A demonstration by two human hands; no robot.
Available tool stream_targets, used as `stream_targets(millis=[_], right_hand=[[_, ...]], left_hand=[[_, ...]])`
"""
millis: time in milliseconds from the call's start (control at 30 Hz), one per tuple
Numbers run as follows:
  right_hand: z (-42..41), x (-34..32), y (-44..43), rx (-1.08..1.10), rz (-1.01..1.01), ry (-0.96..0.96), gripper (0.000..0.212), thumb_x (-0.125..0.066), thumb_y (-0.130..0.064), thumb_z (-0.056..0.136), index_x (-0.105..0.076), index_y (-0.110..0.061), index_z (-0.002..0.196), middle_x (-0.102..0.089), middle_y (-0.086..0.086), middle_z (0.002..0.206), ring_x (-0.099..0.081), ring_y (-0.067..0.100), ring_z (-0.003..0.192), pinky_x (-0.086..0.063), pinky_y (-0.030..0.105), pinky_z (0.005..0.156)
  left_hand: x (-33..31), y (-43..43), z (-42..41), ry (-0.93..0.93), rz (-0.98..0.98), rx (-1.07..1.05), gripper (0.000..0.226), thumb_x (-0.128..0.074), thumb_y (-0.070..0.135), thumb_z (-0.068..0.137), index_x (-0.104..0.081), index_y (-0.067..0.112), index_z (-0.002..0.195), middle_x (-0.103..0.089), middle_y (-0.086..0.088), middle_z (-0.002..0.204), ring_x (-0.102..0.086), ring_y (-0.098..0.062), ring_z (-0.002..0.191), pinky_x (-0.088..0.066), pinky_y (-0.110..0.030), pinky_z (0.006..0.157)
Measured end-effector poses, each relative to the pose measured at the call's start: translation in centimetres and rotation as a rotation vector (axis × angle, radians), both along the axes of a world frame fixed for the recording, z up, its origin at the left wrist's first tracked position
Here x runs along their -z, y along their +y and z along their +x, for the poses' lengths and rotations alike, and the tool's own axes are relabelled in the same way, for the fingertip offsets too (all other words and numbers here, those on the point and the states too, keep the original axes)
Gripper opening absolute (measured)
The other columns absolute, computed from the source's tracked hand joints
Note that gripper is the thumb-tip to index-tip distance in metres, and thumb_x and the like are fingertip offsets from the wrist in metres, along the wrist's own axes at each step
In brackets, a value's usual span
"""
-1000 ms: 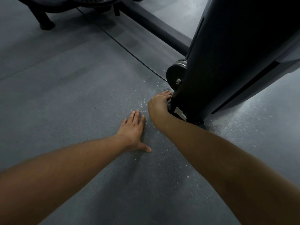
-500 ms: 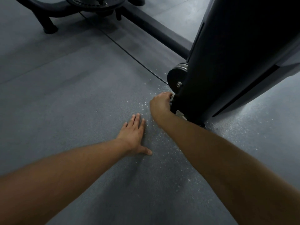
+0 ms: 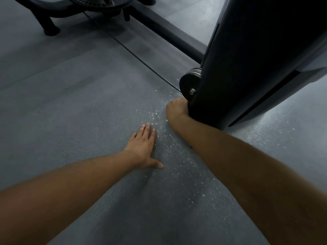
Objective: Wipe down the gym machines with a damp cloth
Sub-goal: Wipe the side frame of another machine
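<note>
A tall dark gym machine (image 3: 256,59) stands on the grey floor at the right, with a small black wheel (image 3: 187,84) at its foot. My right hand (image 3: 176,108) is pushed against the bottom edge of the machine just below that wheel. Its knuckles are bent and its fingertips are hidden by the machine's base. No cloth shows in this view. My left hand (image 3: 143,147) lies flat on the floor with straight fingers, a short way left of and nearer than my right hand.
White specks (image 3: 169,138) are scattered over the grey rubber floor (image 3: 70,112) between my hands and around the machine's base. A dark floor bar (image 3: 168,36) runs back from the machine. Another machine's foot (image 3: 47,25) and round base (image 3: 99,4) stand at the far left.
My right hand has curled from spread fingers into a bent shape tight against the machine's foot. My left hand stays flat on the floor.
</note>
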State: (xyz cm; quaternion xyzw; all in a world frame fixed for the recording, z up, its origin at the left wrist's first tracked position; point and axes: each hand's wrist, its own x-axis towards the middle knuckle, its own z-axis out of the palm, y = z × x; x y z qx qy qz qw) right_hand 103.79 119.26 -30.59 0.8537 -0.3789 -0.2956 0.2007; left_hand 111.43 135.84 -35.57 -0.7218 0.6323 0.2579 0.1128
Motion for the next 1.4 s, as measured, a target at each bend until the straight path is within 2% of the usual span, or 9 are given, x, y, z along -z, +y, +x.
stream_targets(millis=[133,267,400,567,767,1067,1167,1267,1400], right_hand=[[-1.1,1.6,1.6,-0.032,-0.12,0.182,0.068,-0.058,-0.047,0.103,-0.048,0.004,0.147,-0.053,0.031,0.147,-0.052,0.05,0.135,-0.043,0.059,0.11],[-3.9,2.6,5.5,-0.337,-0.159,0.243,0.077,-0.043,-0.054,0.109,-0.031,0.003,0.16,-0.033,0.036,0.162,-0.034,0.056,0.149,-0.028,0.072,0.119],[-3.6,1.7,5.3,-0.349,-0.185,0.214,0.061,-0.046,-0.047,0.108,-0.05,0.0,0.148,-0.054,0.03,0.148,-0.047,0.051,0.141,-0.034,0.068,0.115],[-0.2,1.9,0.4,-0.055,-0.088,0.081,0.044,-0.058,-0.036,0.1,-0.066,-0.007,0.133,-0.068,0.023,0.125,-0.064,0.04,0.114,-0.048,0.052,0.1],[-5.1,4.6,3.0,-0.308,-0.198,0.017,0.074,-0.035,-0.042,0.113,-0.016,0.01,0.161,-0.018,0.041,0.165,-0.026,0.055,0.153,-0.028,0.057,0.127],[-18.3,5.7,5.2,-0.604,-0.198,-0.02,0.078,-0.04,-0.028,0.109,0.005,0.011,0.16,0.007,0.034,0.17,0.0,0.048,0.161,0.0,0.056,0.13],[-21.9,5.0,5.4,-0.666,-0.143,-0.062,0.069,-0.034,-0.024,0.105,-0.012,0.006,0.163,-0.015,0.028,0.172,-0.019,0.043,0.16,-0.016,0.051,0.13],[-20.8,2.5,5.5,-0.647,-0.105,-0.084,0.062,-0.072,-0.022,0.092,-0.056,-0.001,0.148,-0.054,0.021,0.153,-0.051,0.037,0.143,-0.046,0.045,0.115],[-18.0,0.1,5.2,-0.704,-0.068,-0.028,0.058,-0.058,-0.018,0.103,-0.042,-0.005,0.157,-0.032,0.023,0.164,-0.03,0.038,0.152,-0.036,0.045,0.119]], left_hand=[[-0.2,-0.1,-0.1,-0.013,-0.008,0.0,0.152,-0.068,0.089,0.073,0.026,0.014,0.165,0.034,-0.011,0.172,0.027,-0.031,0.161,-0.003,-0.055,0.134],[-0.3,-0.1,-0.6,-0.049,-0.008,-0.003,0.15,-0.069,0.088,0.075,0.026,0.014,0.165,0.034,-0.012,0.172,0.025,-0.031,0.162,-0.002,-0.055,0.134],[-0.6,0.2,-0.9,-0.072,-0.01,0.004,0.147,-0.067,0.087,0.077,0.023,0.013,0.166,0.031,-0.013,0.173,0.022,-0.032,0.163,-0.001,-0.055,0.134],[-0.7,-0.1,-1.1,-0.131,-0.023,0.047,0.148,-0.066,0.089,0.075,0.019,0.01,0.167,0.023,-0.016,0.175,0.012,-0.034,0.164,-0.005,-0.056,0.133],[-1.3,-0.7,-1.3,-0.166,-0.028,0.099,0.146,-0.069,0.086,0.077,0.017,0.012,0.168,0.023,-0.015,0.176,0.009,-0.035,0.165,-0.004,-0.054,0.134],[-2.5,-0.7,-2.4,-0.192,-0.067,0.206,0.133,-0.068,0.078,0.086,0.012,0.012,0.169,0.012,-0.016,0.177,0.0,-0.034,0.165,-0.01,-0.052,0.134],[-3.3,-0.5,-2.6,-0.207,-0.075,0.272,0.126,-0.068,0.072,0.09,0.011,0.013,0.17,0.011,-0.015,0.178,-0.002,-0.033,0.165,-0.01,-0.052,0.134],[-4.4,-0.8,-2.9,-0.174,-0.097,0.289,0.117,-0.066,0.067,0.094,0.007,0.015,0.171,0.007,-0.014,0.178,-0.005,-0.032,0.165,-0.012,-0.05,0.134],[-6.9,-1.7,-4.0,-0.132,-0.214,0.24,0.106,-0.064,0.058,0.097,-0.004,0.012,0.171,-0.007,-0.014,0.178,-0.016,-0.031,0.163,-0.02,-0.046,0.132]])
